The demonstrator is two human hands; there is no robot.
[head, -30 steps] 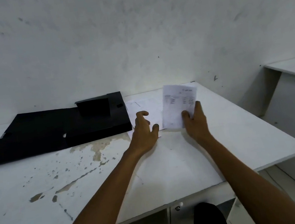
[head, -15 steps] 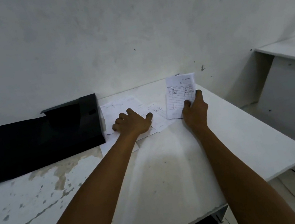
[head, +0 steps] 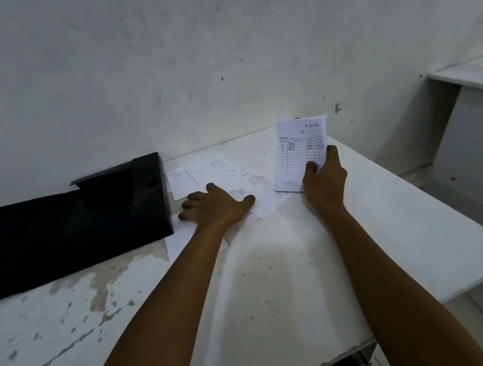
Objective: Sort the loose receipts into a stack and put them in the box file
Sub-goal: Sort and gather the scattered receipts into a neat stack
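Left hand (head: 216,204) slid flatter onto loose receipts (head: 200,173), right hand (head: 324,177) pinching ruled receipt stack (head: 298,151)

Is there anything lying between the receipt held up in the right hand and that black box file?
Yes. The left hand lies flat on loose receipts spread on the table between the held receipt and the open black box file. Nothing solid blocks a lift over them.

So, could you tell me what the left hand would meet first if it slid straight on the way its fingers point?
The left hand lies flat on the loose receipts, fingers pointing left. Going straight on, it would probably meet the near wall of the black box file first; the gap looks small.
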